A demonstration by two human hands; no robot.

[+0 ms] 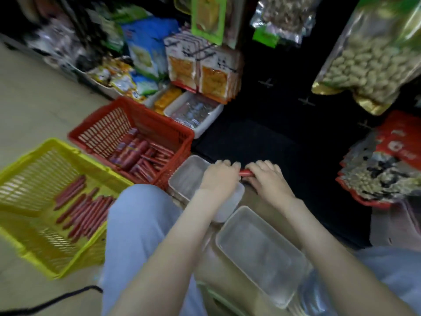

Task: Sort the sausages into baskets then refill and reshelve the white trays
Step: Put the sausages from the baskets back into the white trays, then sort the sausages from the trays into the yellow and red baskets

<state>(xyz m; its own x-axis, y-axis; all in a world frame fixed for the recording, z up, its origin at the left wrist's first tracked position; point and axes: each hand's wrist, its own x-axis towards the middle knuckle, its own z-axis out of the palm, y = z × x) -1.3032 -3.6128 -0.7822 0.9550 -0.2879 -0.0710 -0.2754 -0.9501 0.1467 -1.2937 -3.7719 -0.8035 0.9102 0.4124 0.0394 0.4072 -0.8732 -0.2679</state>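
Down by your knees, a white plastic tray [262,254] is lying on the floor. It is a box shape with round corners and smooth, see-through walls. Just past it, your left hand [219,176] and right hand [266,179] are curling side by side, knuckles up. Both are gripping one red sausage [245,172], and only a short shiny bit is showing between your two fists. Your left hand is sitting over the far edge of a second white tray [189,176], just beside the red basket [180,142].

To your left, a yellow basket [34,254] with slotted plastic walls is holding thin sausages [84,208] in a loose row. Beyond it, the red basket is holding thicker sausages [141,156] with dark labels, but the writing is too blurry to read.

Farther back, another tray [205,131] is holding silver packs. Shiny snack bags are standing and hanging around it, and one big clear bag [369,58] is showing pale nuts. Their writing is blurry too.
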